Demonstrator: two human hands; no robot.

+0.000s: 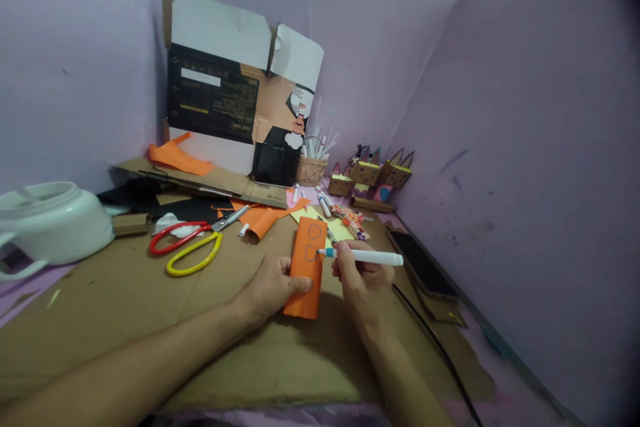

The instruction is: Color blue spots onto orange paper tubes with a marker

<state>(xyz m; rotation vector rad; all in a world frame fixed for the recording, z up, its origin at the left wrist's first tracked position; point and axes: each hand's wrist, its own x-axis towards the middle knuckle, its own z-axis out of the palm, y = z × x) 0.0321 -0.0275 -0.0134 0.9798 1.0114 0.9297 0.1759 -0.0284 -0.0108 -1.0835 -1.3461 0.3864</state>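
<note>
My left hand (pixel 277 285) grips the lower part of an orange paper piece (pixel 306 287), its thumb lying across the front. On the paper's upper half are two rounded outlines drawn in dark ink, one above the other; the lower one has a gap on its right side. A white marker with a blue collar (pixel 373 257) is pinched in my right hand (pixel 363 277). Its tip touches or nearly touches the paper beside the lower outline. Left of the paper, scissors with red and yellow handles (pixel 195 250) lie with their blades pointing away.
A white pot (pixel 75 227) stands at the left. An unfolded printed box (pixel 215 90) leans on the back wall beside a basket of markers (pixel 313 170). Small cardboard animal heads (pixel 367 173) sit at the back right. A black phone-like slab (pixel 425 263) and a black cable (pixel 435 340) lie at right.
</note>
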